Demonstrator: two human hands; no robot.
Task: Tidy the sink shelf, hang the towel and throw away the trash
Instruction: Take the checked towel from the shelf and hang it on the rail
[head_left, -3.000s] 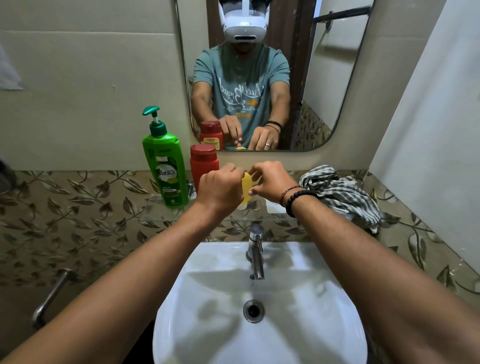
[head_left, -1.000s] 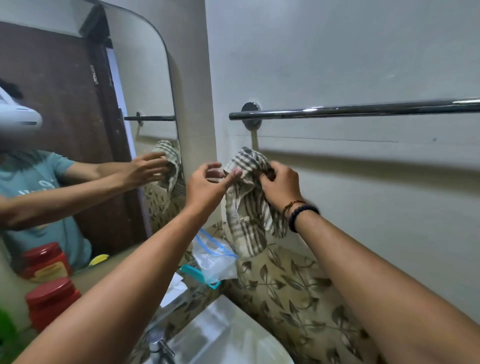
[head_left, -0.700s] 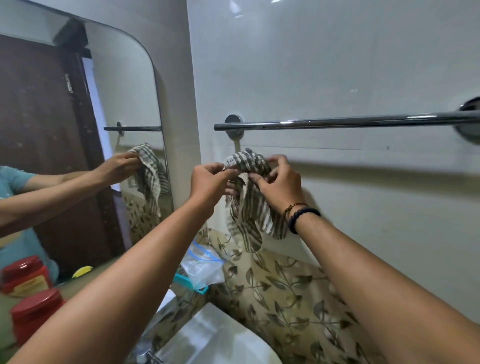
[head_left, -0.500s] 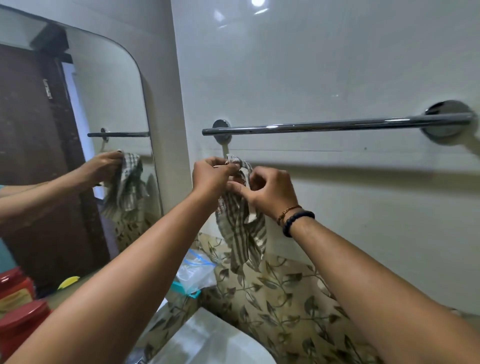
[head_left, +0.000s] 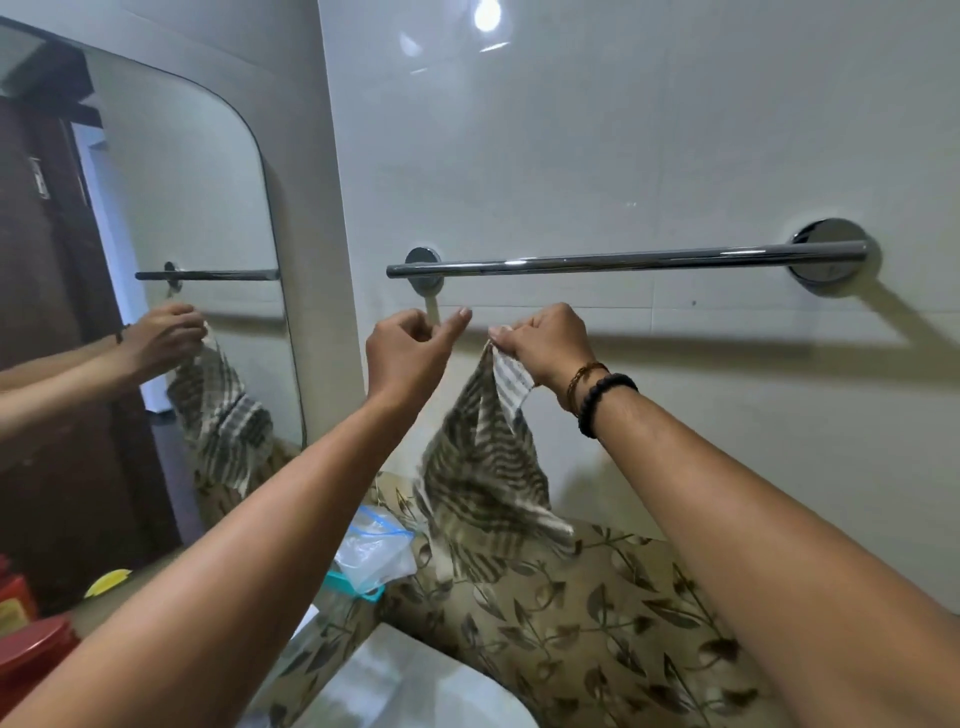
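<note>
The grey-and-white checked towel hangs in a loose bunch from my right hand, which pinches one corner just below the chrome towel bar on the right wall. My left hand is beside it to the left, under the bar's left mount, fingers curled with the thumb out and no cloth in it. The towel's lower end dangles over the leaf-patterned tiles and does not touch the bar.
A clear plastic zip bag lies on the sink shelf below the towel, with a teal item under it. A red jar stands at the lower left. The white sink is at the bottom. The mirror fills the left wall.
My left hand has let go of the towel and moved slightly left. The towel now hangs from my right hand alone, spread lower. Both hands are nearer the bar.
</note>
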